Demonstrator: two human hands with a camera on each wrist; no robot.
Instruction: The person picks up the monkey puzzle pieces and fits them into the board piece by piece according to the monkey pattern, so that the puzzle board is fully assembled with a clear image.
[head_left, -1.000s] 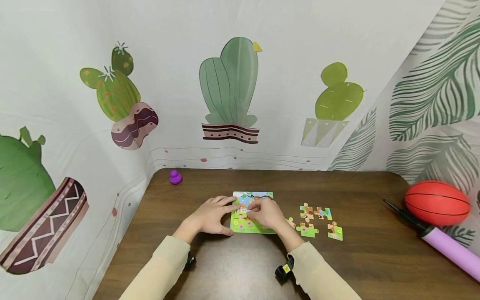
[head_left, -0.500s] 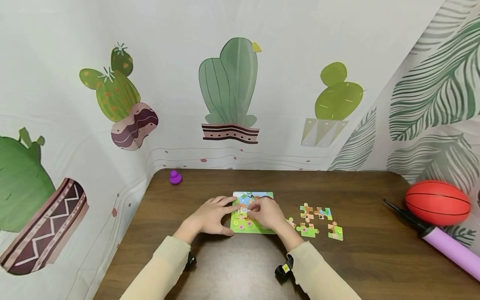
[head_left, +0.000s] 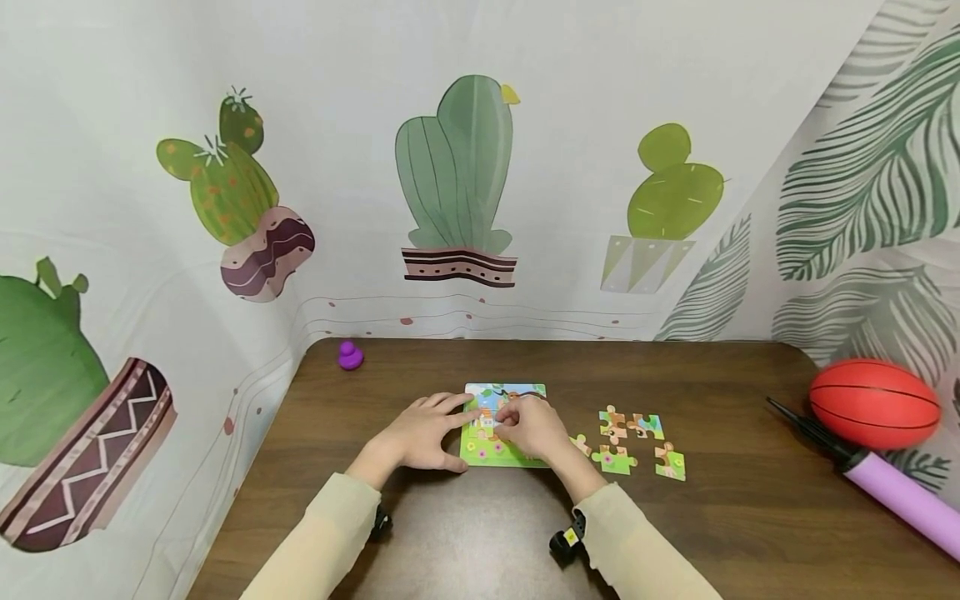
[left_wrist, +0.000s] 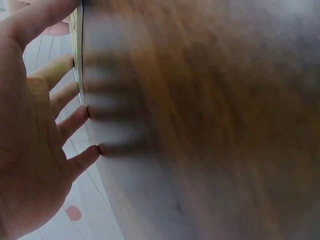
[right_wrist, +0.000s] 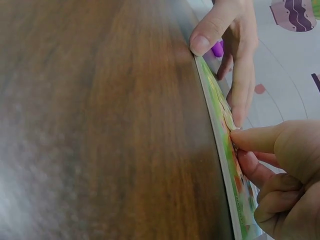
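A flat jigsaw board (head_left: 487,457) with a bright green and blue animal picture lies on the table. My left hand (head_left: 423,433) rests spread at its left side, index finger reaching over the picture and thumb at the lower left corner. In the left wrist view, those fingers (left_wrist: 75,162) are nearly straight. My right hand (head_left: 536,427) covers the right part of the board. Its thumb and index finger (right_wrist: 257,137) pinch a puzzle piece down at the board's surface, and the piece itself is mostly hidden by the fingers.
Several loose puzzle pieces (head_left: 617,461) lie right of the board, one partly behind the right wrist. A purple rubber duck (head_left: 350,356) stands at the table's back left. On the right are a red ball (head_left: 873,404) and a lilac pump (head_left: 900,500) with a black nozzle.
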